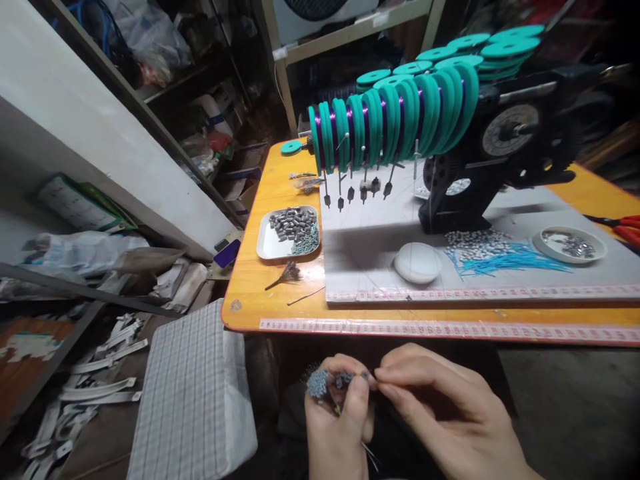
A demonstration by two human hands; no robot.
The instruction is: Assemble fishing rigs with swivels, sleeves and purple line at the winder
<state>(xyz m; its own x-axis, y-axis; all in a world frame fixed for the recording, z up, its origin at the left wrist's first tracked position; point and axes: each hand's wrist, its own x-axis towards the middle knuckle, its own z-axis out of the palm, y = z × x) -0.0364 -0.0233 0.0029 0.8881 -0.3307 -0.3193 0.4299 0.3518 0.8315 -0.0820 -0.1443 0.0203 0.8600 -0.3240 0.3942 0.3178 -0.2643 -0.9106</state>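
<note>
My left hand (pixel 345 407) is closed around a bundle of thin stems with small blue-grey heads (pixel 317 384), held in front of the table edge. A few dark grey pieces (pixel 344 381) show between its thumb and forefinger, and thin stem ends hang out below the palm. My right hand (pixel 445 407) pinches thumb and forefinger together, close beside the left fingertips. Whatever sits in that pinch is too small and too covered to name.
On the orange table (pixel 250 293) stands a black winding machine (pixel 460 193) with several teal spools (pixel 390 120) and hanging weights. Around it are a tray of grey pieces (pixel 263 247), a white round lid (pixel 417 262), blue strands (pixel 505 260), a dish (pixel 540 243) and red-handled pliers (pixel 627 230).
</note>
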